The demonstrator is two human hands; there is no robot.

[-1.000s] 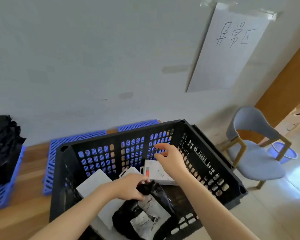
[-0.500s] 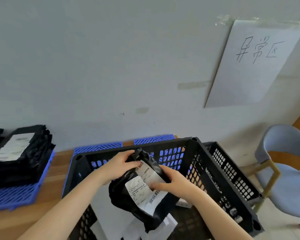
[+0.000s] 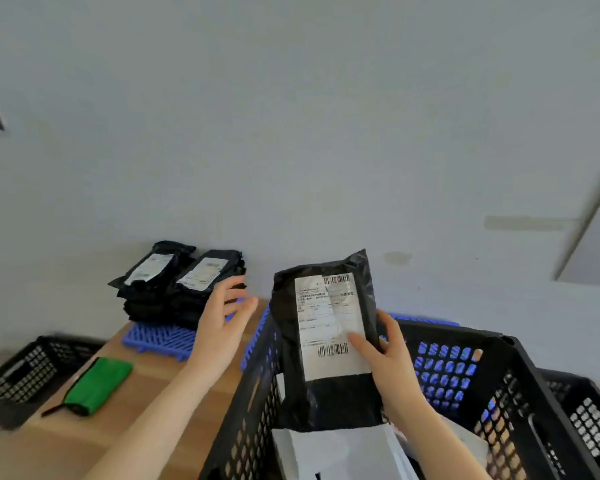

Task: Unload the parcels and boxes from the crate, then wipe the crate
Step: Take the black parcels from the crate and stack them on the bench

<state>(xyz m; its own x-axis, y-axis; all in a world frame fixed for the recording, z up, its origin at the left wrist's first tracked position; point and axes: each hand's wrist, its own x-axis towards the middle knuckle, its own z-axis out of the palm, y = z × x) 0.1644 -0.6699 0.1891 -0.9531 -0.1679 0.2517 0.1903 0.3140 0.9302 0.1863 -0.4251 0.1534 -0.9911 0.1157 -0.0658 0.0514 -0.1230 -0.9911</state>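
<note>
A black perforated plastic crate (image 3: 465,375) stands at the right end of a wooden table (image 3: 66,441). Above the crate's left half, the right hand (image 3: 392,362) holds a black plastic mailer parcel with a white barcode label (image 3: 329,323) upright. Its grip is clamped on the parcel's right edge, with the thumb on the label. The left hand (image 3: 222,320) hovers just left of the crate, fingers spread and straight, its grip apart and holding nothing. Inside the crate, below the parcel, lie white flat boxes (image 3: 343,452). Left of the crate, two stacks of black labelled parcels (image 3: 174,289) sit on a blue plastic grid mat (image 3: 160,337). Nearer the viewer lies a green fabric pouch (image 3: 97,382).
</note>
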